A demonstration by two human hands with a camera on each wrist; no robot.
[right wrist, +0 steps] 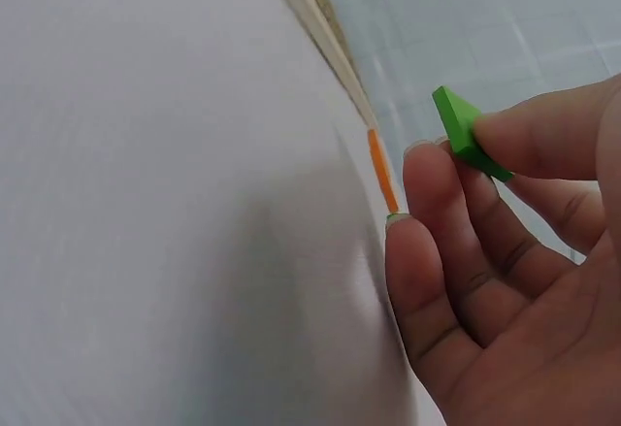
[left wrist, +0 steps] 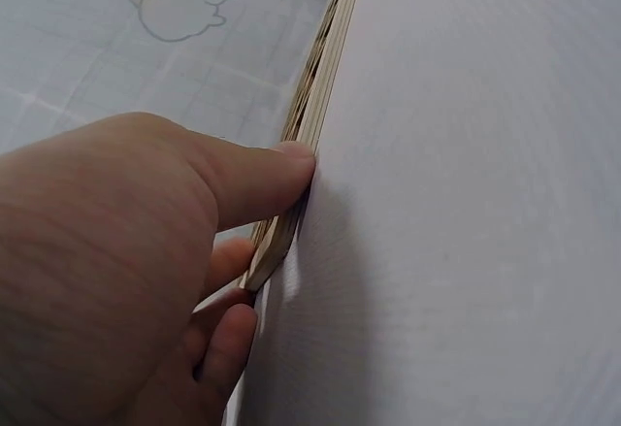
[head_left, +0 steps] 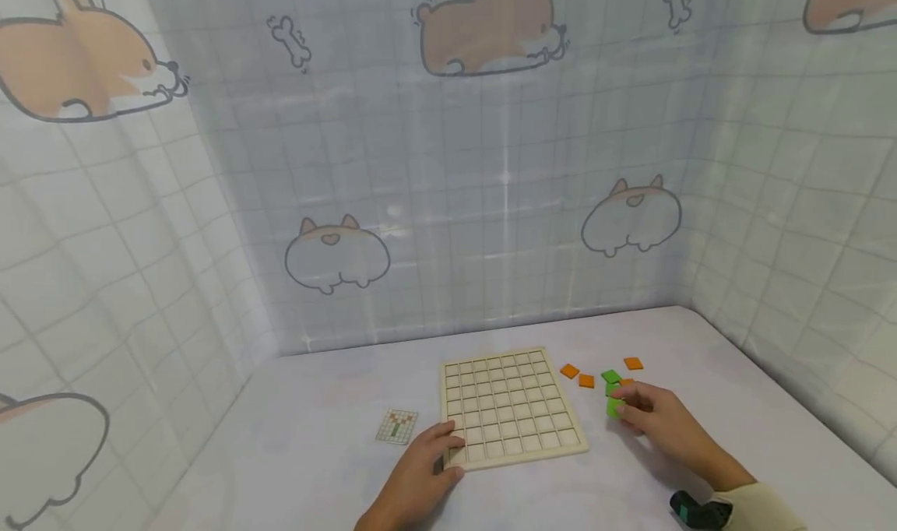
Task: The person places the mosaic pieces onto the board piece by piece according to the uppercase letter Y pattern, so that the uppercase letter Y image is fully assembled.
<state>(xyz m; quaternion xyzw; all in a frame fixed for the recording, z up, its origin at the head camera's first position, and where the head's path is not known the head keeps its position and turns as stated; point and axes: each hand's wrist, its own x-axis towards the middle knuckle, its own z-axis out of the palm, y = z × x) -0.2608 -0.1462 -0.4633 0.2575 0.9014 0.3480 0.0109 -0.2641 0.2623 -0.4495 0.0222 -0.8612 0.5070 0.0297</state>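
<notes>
1. Your right hand point(head_left: 652, 418) partly hides an orange tile point(head_left: 626, 381) on the table point(head_left: 315, 469), and its thumb and fingertip cover some of the green tile point(right wrist: 456, 127) it holds.
2. Your right sleeve point(head_left: 760, 508) runs out of view at the near edge; the card point(head_left: 397, 427) shows a small grid with orange and green marks — too small to make out fully.
3. The green tile is bright, flat and thin-edged, tilted in a nearly closed thumb-and-finger pinch, to the right of the pale, gridded board point(head_left: 510, 406).
4. Your left hand point(head_left: 423, 465) is partly closed, holding the board's near left corner between thumb and fingers — some fingertips are hidden in the left wrist view.
</notes>
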